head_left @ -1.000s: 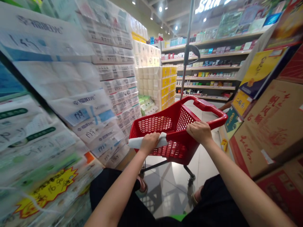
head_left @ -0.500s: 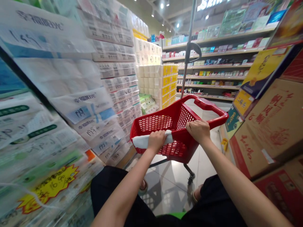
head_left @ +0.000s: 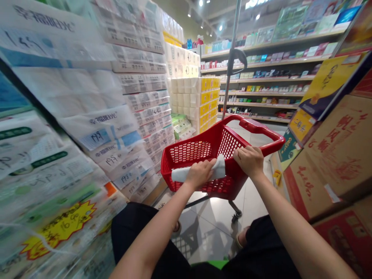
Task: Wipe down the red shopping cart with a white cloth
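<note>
A shop aisle runs up the middle of the frame over a pale, glossy tiled floor (head_left: pixel 255 201). The left half is filled by tall stacks of wrapped tissue packs (head_left: pixel 87 100), with a yellow price burst (head_left: pixel 59 228) at lower left. Brown and red cardboard cartons (head_left: pixel 334 155) line the right edge. Long shelves (head_left: pixel 261 83) of small goods cross the upper centre, under ceiling spotlights (head_left: pixel 200 3).

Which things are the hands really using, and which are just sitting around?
In use:
left hand gripping a white cloth against the rim
right hand on the rim
red basket cart

Sitting around:
stacked tissue packs
cardboard boxes
shelves of goods
yellow price tag
</note>
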### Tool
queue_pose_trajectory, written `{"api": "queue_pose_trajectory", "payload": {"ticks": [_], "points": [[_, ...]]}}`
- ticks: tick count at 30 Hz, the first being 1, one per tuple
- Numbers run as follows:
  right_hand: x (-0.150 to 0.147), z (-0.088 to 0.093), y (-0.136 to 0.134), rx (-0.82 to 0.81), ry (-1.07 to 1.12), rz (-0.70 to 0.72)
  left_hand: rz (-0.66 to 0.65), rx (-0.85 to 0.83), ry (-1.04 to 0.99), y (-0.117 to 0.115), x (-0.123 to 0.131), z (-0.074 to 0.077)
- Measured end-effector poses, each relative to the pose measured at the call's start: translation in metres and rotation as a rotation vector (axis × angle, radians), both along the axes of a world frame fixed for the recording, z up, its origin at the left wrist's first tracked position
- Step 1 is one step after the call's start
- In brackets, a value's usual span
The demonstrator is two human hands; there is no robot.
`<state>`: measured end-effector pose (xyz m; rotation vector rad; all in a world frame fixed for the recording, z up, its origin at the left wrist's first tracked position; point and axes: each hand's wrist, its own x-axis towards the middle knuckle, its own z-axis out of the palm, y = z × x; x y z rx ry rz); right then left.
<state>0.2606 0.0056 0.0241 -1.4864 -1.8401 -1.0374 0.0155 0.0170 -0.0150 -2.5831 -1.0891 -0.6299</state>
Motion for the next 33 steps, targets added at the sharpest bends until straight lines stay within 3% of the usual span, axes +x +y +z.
{"api": "queue_pose_trajectory", "payload": {"ticks": [8,11,13,18,27,30,33], "points": [[0.001,-0.003,0.0,-0.029,0.03,0.028,0.184,-0.027,0.085,0.005,-0.114,-0.021],[-0.001,-0.002,0.0,-0.025,0.042,0.037,0.221,-0.04,0.028,0.005,-0.138,-0.025],[-0.003,-0.002,0.0,-0.019,0.058,0.033,0.246,-0.036,0.017,0.005,-0.14,-0.026],[-0.005,-0.002,0.001,-0.02,0.066,0.004,0.257,-0.006,0.026,0.005,-0.102,-0.022],[-0.009,-0.003,0.002,0.01,0.045,-0.012,0.061,-0.067,-0.077,0.008,0.05,0.008],[-0.005,-0.003,0.002,0.009,0.018,0.002,0.018,-0.078,-0.1,0.006,0.068,0.014],[0.001,-0.004,0.003,0.0,0.0,0.017,-0.004,-0.075,-0.083,0.002,0.056,0.013]]}}
